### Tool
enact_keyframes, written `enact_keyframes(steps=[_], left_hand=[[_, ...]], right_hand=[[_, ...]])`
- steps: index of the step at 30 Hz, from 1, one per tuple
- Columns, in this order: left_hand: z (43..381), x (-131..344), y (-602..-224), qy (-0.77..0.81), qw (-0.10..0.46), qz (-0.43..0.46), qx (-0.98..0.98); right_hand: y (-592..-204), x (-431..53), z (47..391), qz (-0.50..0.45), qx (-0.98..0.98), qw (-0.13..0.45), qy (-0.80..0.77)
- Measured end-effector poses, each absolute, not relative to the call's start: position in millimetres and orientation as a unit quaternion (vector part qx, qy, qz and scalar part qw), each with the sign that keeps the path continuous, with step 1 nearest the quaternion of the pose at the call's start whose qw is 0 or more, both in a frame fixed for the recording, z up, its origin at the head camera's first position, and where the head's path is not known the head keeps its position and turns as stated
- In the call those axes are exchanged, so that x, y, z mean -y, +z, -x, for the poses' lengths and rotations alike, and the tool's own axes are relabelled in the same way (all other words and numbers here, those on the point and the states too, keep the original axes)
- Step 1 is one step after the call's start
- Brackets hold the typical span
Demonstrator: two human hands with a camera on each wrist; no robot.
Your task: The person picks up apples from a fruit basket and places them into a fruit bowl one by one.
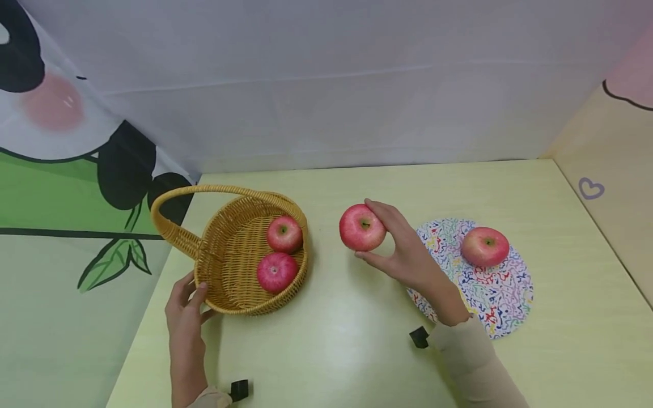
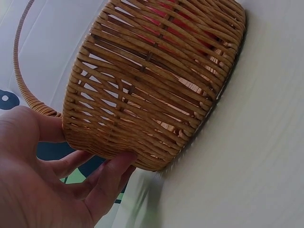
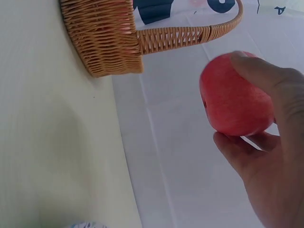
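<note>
My right hand [image 1: 408, 255] holds a red apple [image 1: 362, 227] between thumb and fingers above the table, between basket and plate. In the right wrist view the same apple [image 3: 235, 95] is gripped with its lower side showing. My left hand [image 1: 186, 320] holds the near left side of a woven wicker basket [image 1: 224, 272]; in the left wrist view the fingers [image 2: 116, 171] lie against the basket's wall [image 2: 137, 85]. Inside the basket, two apples, one upper [image 1: 284, 234] and one lower [image 1: 278, 272], lie at the right side. The basket's handle [image 1: 176, 232] leans out to the left.
A round plate with a colourful squiggle pattern [image 1: 502, 300] lies at the right of the pale table [image 1: 316, 351], with another apple [image 1: 484, 247] on it. A white cloth backdrop [image 1: 326, 124] rises behind the table. A printed panel [image 1: 61, 198] stands on the left.
</note>
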State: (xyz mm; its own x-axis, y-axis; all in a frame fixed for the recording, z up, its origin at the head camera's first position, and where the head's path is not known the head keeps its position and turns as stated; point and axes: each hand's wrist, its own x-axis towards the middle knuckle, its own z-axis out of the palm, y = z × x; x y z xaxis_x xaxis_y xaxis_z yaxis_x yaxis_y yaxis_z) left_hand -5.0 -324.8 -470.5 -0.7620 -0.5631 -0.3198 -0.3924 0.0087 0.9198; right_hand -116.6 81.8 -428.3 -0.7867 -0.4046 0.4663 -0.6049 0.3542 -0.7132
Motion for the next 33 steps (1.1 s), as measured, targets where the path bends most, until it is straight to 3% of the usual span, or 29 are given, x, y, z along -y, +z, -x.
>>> enact_keyframes(steps=[8,19,33], left_hand=[[5,322,-470,-0.611,0.075,-0.341,0.710],[5,326,-475,-0.623,0.079,-0.333,0.703],[5,323,-473,-0.619,0.086,-0.333,0.706]], right_hand=[[-442,-100,115,-0.208,0.838,0.163,0.477],[-456,-130,107,-0.069,0.855,0.091,0.505],[-466,-144,99,0.009,0.892,0.063,0.448]])
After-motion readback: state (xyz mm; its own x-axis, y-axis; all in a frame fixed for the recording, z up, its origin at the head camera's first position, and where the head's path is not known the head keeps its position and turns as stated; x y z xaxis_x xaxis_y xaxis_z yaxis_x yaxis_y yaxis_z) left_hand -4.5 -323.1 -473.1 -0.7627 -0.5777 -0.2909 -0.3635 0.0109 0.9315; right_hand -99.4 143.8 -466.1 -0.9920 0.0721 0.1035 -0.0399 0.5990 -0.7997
